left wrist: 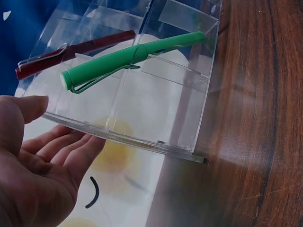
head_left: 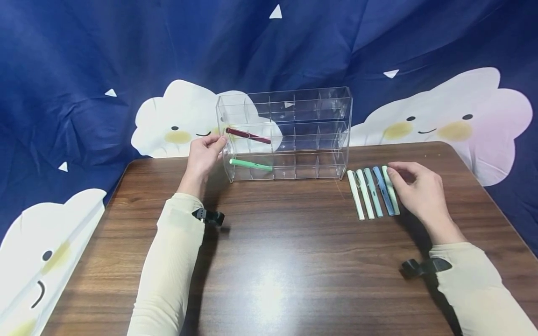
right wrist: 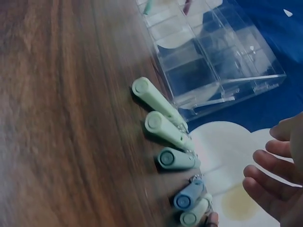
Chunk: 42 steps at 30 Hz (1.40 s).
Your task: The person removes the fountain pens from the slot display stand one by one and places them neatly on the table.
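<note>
A clear acrylic organizer (head_left: 283, 151) with several compartments stands toward the table's back edge. My left hand (head_left: 203, 156) holds its left side edge, the thumb at the front and the other fingers (left wrist: 78, 151) along the outer wall. A dark red pen (head_left: 248, 136) lies slanted in the middle tier, and a bright green pen (head_left: 251, 164) in the bottom tier. My right hand (head_left: 420, 193) touches the upper end of a pale green pen (head_left: 391, 191), rightmost in a row, with its other fingers (right wrist: 265, 163) loosely spread. Beside that pen lies a blue pen (head_left: 383, 191).
Further left in the row are a teal pen (head_left: 373, 192) and two pale green pens, one (head_left: 364, 193) next to the teal one and another (head_left: 355, 195) at the end. They lie on a brown wooden table (head_left: 269, 242). A blue curtain (head_left: 311, 46) with cloud faces hangs behind.
</note>
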{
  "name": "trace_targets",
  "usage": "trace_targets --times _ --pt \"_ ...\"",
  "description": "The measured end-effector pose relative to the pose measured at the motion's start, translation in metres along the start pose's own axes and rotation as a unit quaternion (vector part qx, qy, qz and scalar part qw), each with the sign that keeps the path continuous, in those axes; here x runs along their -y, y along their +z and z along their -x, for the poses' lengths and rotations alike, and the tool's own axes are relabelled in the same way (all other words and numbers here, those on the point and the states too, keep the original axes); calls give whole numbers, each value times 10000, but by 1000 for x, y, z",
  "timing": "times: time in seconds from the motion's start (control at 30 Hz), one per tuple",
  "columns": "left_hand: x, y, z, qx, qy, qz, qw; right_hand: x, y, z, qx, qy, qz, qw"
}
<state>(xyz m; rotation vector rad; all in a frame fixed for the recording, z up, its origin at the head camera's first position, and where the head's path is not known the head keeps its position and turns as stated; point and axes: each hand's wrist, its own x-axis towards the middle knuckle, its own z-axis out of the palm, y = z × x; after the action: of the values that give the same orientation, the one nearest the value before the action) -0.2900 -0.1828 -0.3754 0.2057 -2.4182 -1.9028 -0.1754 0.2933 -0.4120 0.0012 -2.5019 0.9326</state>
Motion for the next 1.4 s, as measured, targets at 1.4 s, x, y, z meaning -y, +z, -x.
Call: trace_targets --times 1.4 --pt "-1 -1 1 -64 158 -77 9998 67 76 -19 555 -2144 -570 9735"
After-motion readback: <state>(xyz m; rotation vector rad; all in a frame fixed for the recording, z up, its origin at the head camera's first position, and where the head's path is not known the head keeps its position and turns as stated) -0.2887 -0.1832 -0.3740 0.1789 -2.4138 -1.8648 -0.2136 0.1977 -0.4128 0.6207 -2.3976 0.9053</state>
